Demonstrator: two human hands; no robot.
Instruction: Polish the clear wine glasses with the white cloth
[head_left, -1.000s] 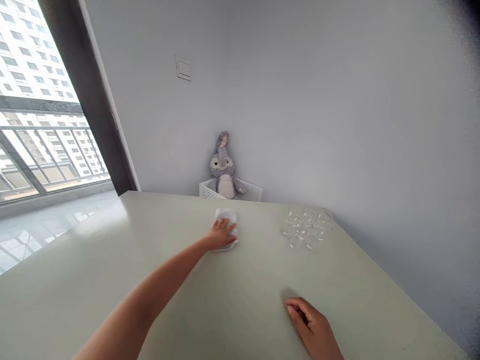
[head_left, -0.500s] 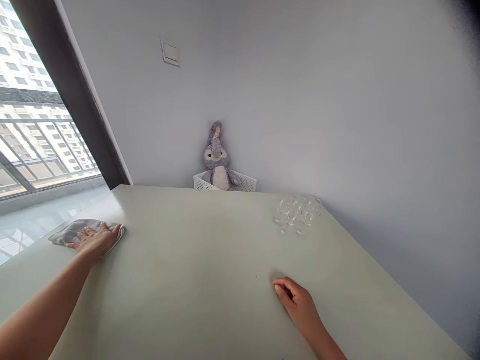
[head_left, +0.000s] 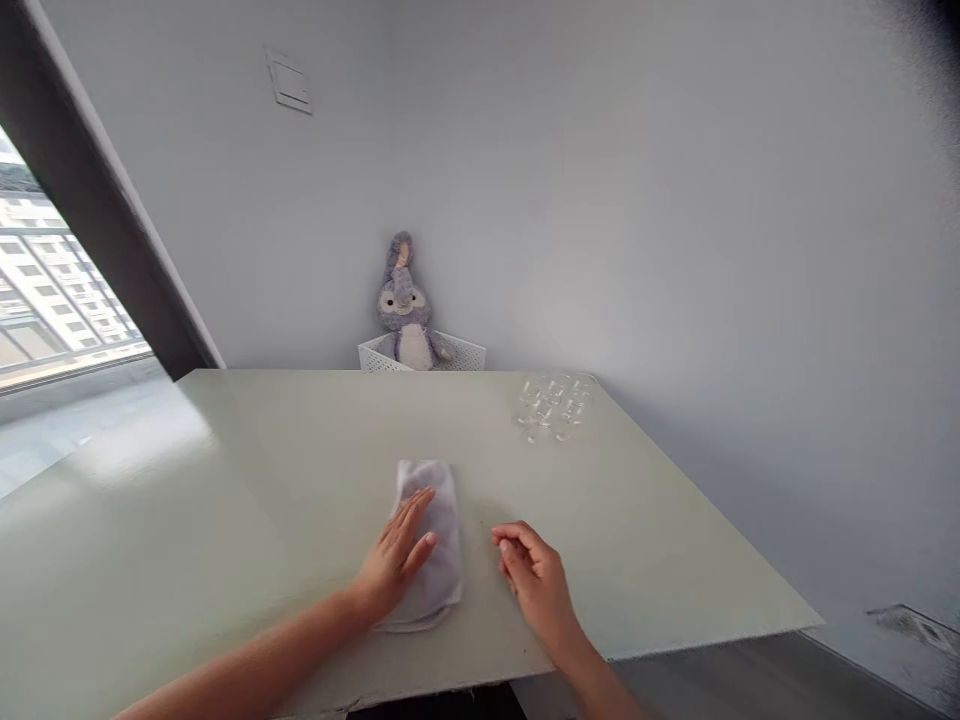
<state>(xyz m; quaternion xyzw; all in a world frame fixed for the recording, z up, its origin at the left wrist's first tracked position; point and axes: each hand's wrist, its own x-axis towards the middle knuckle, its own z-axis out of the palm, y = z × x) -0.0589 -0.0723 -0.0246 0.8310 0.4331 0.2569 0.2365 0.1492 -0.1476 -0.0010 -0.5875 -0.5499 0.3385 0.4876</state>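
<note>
A folded pale grey-white cloth (head_left: 444, 540) lies on the table (head_left: 285, 500) near its front edge. My left hand (head_left: 394, 560) rests flat on the cloth's left part, fingers stretched out and thumb apart. To the right of the cloth, a short gap away, my right hand (head_left: 532, 575) is loosely curled close to the tabletop. Its fingers are closed toward the thumb, and nothing shows in them.
Several small clear glasses (head_left: 553, 405) stand grouped at the table's far right corner. A white perforated basket (head_left: 465, 354) with a purple plush toy (head_left: 405, 315) is behind the back edge. A wall (head_left: 675, 250) borders the right side; a window (head_left: 60, 290) is at left.
My left hand and the cloth have moved from the table's left edge to the middle front. My right hand stays curled. The view has shifted, now showing the table's front edge.
</note>
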